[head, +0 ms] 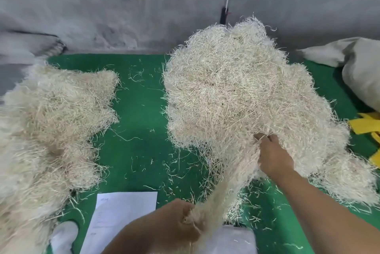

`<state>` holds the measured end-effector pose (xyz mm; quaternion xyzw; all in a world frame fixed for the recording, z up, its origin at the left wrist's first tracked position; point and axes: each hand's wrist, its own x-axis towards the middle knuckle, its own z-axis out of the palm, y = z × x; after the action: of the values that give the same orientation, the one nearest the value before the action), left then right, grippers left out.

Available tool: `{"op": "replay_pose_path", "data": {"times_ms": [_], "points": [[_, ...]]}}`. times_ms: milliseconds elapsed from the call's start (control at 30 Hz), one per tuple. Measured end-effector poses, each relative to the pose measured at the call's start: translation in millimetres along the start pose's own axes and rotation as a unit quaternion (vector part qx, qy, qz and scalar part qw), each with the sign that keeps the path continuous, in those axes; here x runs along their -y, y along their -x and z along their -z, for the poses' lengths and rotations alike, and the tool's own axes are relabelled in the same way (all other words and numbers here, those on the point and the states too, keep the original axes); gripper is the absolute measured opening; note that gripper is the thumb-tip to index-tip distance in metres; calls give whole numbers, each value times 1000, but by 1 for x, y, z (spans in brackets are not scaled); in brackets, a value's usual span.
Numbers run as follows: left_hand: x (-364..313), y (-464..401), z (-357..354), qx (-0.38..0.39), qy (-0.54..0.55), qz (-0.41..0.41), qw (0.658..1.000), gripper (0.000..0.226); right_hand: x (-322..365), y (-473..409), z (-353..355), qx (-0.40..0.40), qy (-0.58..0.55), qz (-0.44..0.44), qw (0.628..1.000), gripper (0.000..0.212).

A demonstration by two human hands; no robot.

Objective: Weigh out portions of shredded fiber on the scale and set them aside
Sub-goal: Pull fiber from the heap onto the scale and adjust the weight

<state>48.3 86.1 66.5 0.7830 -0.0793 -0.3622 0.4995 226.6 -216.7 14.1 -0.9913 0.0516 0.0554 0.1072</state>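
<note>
On the green mat [141, 110], near its front edge, the left hand [174, 223] is clenched round a hank of pale fiber that stretches up and right to the right hand [273, 157]. The right hand grasps the other end of that hank, its fingers curled into the near edge of the big pile [236, 85]. That pile lies right of centre: pale cream, fine, wiry and tangled, with a ragged outline. A second pile [51, 120] of the same stuff spreads along the left side, well apart from the first across bare mat strewn with loose strands. A white sheet [121, 212] lies flat just left of the left hand. At far right slumps a grey sack [362, 69], its contents hidden, with yellow straps [366, 124] below it.
</note>
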Motion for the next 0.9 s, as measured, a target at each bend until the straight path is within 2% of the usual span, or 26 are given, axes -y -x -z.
{"op": "replay_pose_path", "data": {"times_ms": [100,167,200,233,300,367,467,533,567,600,667,700,767,800,833,867,900], "points": [[10,17,10,38,-28,-54,997,13,-25,-17,8,15,-63,-86,994,51],[21,29,19,-10,-15,-56,998,11,-39,-23,12,34,-76,-130,988,37],[26,32,21,-58,0,-51,997,13,-40,-23,12,33,-83,-137,987,38],[29,33,21,-114,20,-48,992,11,-37,-21,11,29,-93,-135,986,44],[30,27,15,-223,132,-36,965,15,-26,-13,5,48,-112,-101,987,56],[23,17,7,-254,243,-24,936,30,-13,2,-1,118,-120,-45,985,73],[-3,-1,0,-311,311,-112,891,39,7,29,4,234,-115,26,965,112],[-25,-11,-1,-340,405,-156,834,79,18,44,14,264,-63,54,961,118],[-33,-16,0,-335,445,-181,811,92,22,51,19,253,-23,59,965,115],[-43,-20,2,-318,469,-212,796,91,28,59,26,222,14,60,973,111],[-61,-25,4,-267,506,-247,782,64,41,79,39,119,42,64,990,105],[-67,-26,6,-236,526,-251,778,48,47,88,43,69,39,79,994,109],[-81,-22,6,-124,564,-306,757,34,57,100,39,-5,16,134,991,127],[-85,-19,7,-79,584,-331,737,34,62,105,37,-17,8,165,986,128],[-89,-17,8,-73,585,-336,734,34,66,109,36,-9,-4,190,982,117],[-94,-13,12,-112,564,-313,756,35,68,110,36,9,-28,196,980,94],[-92,-11,15,-188,539,-265,777,36,69,112,39,32,-59,175,982,69]]}}
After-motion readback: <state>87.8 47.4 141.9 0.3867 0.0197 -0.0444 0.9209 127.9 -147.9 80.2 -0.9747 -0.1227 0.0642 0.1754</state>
